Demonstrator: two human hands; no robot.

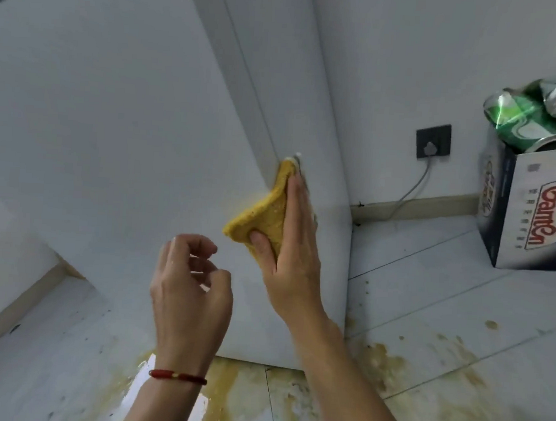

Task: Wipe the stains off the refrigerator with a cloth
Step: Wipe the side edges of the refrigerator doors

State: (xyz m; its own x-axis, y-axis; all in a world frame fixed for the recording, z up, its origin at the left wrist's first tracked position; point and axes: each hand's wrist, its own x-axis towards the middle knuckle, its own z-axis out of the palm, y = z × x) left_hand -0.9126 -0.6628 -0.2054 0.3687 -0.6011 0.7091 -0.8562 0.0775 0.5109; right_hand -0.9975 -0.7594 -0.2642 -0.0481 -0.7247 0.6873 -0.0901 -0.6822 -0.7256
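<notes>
A yellow cloth (263,209) is pressed flat against the lower front of the white refrigerator (119,129) by the right hand (295,244) — fingers straight, thumb hooked over the cloth's near edge. The left hand (190,289), just to the left and nearer, is held loosely curled and holds nothing. Yellow-brown stains (381,363) are spread over the floor tiles (461,280) — a box of crushed cans (531,206) is seen far right.

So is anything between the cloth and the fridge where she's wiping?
Nothing visible. The right hand presses the yellow cloth straight against the fridge near the door edge, fingers flat and thumb pinching the cloth's lower corner. The left hand hangs loosely curled in front, off to the side, holding nothing.
</notes>
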